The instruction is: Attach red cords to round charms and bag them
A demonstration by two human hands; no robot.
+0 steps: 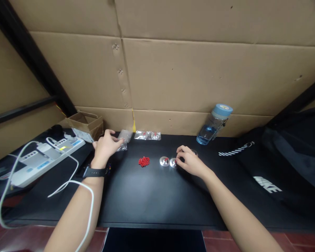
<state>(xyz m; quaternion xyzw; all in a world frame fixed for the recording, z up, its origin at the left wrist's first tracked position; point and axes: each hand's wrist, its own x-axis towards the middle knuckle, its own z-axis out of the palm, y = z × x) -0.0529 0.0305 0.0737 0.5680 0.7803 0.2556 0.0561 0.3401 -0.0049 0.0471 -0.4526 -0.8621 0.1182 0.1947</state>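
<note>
Cardboard is set behind the black bench, where two metal discs are laid immediately left of the curled right hand. Clear packets are neared by the bent left hand; whether anything is pinched by either cannot be told.

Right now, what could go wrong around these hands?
The white cable runs across the left forearm and might snag if that arm moves. The right hand is at the nearer metal disc, beside another metal disc; a nudge could knock the two together.
</note>
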